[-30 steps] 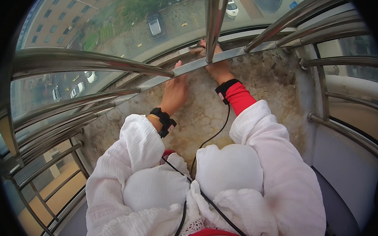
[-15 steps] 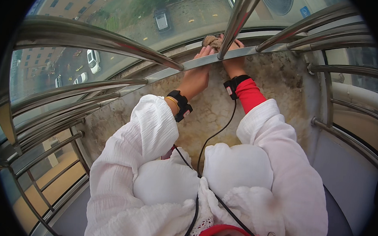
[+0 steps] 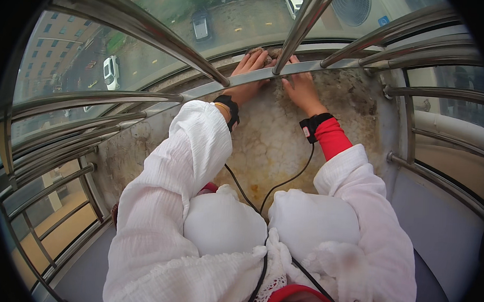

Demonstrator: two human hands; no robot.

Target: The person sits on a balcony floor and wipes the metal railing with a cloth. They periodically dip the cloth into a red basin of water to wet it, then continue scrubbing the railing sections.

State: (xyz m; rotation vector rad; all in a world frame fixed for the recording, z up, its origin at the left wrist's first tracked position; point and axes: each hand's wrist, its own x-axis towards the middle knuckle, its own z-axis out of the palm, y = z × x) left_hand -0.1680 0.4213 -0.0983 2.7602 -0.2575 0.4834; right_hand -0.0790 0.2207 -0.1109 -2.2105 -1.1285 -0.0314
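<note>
Left hand (image 3: 250, 75): reached past the steel rail (image 3: 246, 79), fingers spread on a brownish clump (image 3: 269, 55); grip not clenched
Right hand (image 3: 301, 88): flat on the stained ledge (image 3: 275, 142) beside the upright bar (image 3: 303, 23); grip released
Change: both hands had pushed further out since a second ago, closing on the clump at the ledge's outer edge

Two hands (image 3: 250, 75) (image 3: 300, 88), two black wristbands (image 3: 228, 109) (image 3: 311, 127), three cars (image 3: 111, 72) below.

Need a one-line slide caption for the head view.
Both hands, left hand and right hand, reach under a steel railing at a stained balcony ledge.
</note>
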